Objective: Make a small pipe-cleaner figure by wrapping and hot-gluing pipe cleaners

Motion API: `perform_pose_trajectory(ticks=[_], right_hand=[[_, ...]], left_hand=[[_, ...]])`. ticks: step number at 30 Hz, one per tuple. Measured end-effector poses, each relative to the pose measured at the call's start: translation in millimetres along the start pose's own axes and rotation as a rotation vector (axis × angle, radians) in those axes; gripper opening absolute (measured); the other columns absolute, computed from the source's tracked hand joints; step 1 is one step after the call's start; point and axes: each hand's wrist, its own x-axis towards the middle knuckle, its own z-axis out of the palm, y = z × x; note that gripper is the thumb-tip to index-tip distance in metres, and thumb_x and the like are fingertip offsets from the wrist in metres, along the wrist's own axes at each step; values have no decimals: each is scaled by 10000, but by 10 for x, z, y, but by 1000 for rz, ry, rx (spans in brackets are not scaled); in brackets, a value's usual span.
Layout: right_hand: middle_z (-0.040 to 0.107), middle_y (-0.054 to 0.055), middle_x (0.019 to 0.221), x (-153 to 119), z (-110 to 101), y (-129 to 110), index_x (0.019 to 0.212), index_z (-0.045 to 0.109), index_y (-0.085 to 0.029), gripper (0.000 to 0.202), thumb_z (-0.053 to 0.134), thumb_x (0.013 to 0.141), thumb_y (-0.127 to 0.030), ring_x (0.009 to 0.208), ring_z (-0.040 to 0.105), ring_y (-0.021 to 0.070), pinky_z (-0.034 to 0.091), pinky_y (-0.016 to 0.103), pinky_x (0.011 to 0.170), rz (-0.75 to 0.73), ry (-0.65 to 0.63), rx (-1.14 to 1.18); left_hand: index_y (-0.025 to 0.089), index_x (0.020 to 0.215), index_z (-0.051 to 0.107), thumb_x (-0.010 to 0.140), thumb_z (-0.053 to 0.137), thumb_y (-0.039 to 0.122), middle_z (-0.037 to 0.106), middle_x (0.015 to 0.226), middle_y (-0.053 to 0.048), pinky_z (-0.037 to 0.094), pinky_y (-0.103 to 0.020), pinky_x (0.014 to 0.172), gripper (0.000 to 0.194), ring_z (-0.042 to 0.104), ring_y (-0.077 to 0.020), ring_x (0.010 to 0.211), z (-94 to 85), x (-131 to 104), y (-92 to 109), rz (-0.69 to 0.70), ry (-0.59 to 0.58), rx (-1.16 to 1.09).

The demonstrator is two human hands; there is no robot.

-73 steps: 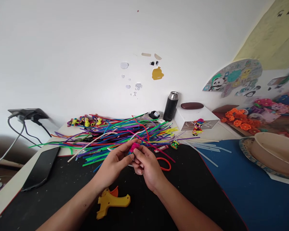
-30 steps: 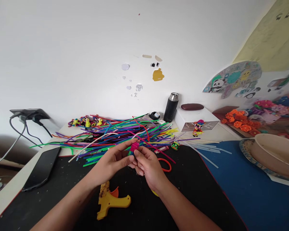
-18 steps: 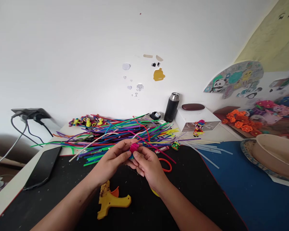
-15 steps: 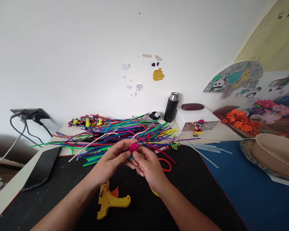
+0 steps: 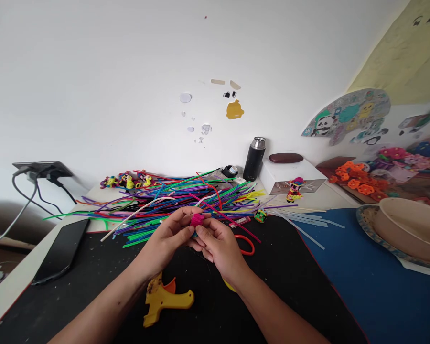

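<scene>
Over the black mat, both hands meet around a small pink pipe-cleaner piece (image 5: 197, 219) with a bit of blue at its lower end. My left hand (image 5: 172, 234) pinches it from the left, thumb in front. From the right, my right hand (image 5: 218, 243) grips it too, thumb pressed near its base. Fingers cover most of the lower part. Just behind lies a heap of coloured pipe cleaners (image 5: 179, 200). A yellow glue gun (image 5: 170, 300) with an orange trigger rests below my left hand. Red-orange scissors handles (image 5: 249, 245) show beside my right hand.
A phone (image 5: 61, 251) lies at the left, below a power strip (image 5: 43, 168). Behind the heap stand a black flask (image 5: 254, 160) and a white box (image 5: 290, 174), with a pipe-cleaner figure (image 5: 294, 189) before it. A beige bowl (image 5: 412, 229) sits on the right.
The pink piece has tilted slightly between the fingers, and less blue shows under it. Both hands keep nearly the same place and grip. The view has shifted a little.
</scene>
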Motion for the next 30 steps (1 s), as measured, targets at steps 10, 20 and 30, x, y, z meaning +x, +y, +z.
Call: perform_pose_trajectory(ticks=[10,20,30], right_hand=[[473,-95,566,-17,3,-14,904,681,-166,438,860,848,-562,417,329,43,187,196,374,-12,-17,12],[459,-101,548,-26,20,-57,872,661,-172,472,885,811,-583,417,308,44,183,189,374,13,-9,16],[506,-84,558,-16,-10,-69,888,675,-170,435,876,838,-553,407,266,37,149,210,384,36,-68,52]], left_hand=[[272,1353,682,995,757,314,745,1361,-121,666,-296,739,368,817,-204,823,-3,-36,57,-26,-39,22],[305,1401,714,928,834,258,691,1464,-138,662,-309,797,490,789,-197,887,-22,-31,110,-18,-100,61],[377,1526,621,912,838,161,711,1412,-120,636,-339,873,686,771,-228,1019,-140,-52,211,-75,-201,55]])
